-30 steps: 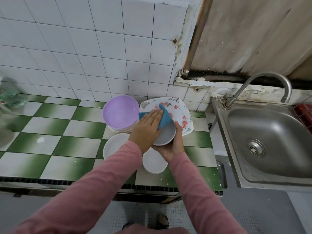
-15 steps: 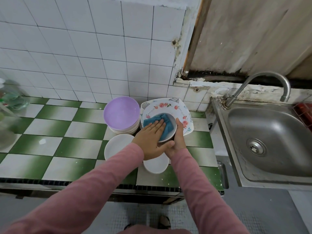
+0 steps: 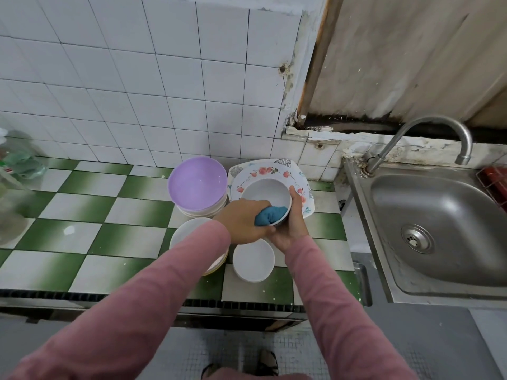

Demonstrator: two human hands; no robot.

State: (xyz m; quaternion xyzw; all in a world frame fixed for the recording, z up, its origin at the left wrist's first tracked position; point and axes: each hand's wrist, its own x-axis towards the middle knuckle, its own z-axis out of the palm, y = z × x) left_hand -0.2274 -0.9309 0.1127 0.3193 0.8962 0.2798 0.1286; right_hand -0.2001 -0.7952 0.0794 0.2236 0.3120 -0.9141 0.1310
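A small white bowl (image 3: 267, 194) is held tilted above the counter, its inside facing me. My right hand (image 3: 293, 222) grips it from the right and underneath, thumb along the rim. My left hand (image 3: 244, 220) holds a bunched blue cloth (image 3: 270, 215) pressed against the bowl's near inner edge. Both sleeves are pink.
A purple bowl (image 3: 197, 183) tops a stack at the back, beside a flowered square plate (image 3: 277, 171). A white plate (image 3: 186, 234) and a white bowl (image 3: 253, 260) sit near the counter's front. The steel sink (image 3: 439, 231) and tap (image 3: 428, 133) lie right; a clear bottle (image 3: 16, 163) stands far left.
The cloth has slid from the far rim down to the bowl's near edge, bunching up. My left hand has gone from flat fingers to a curled grip and pulled back toward me.
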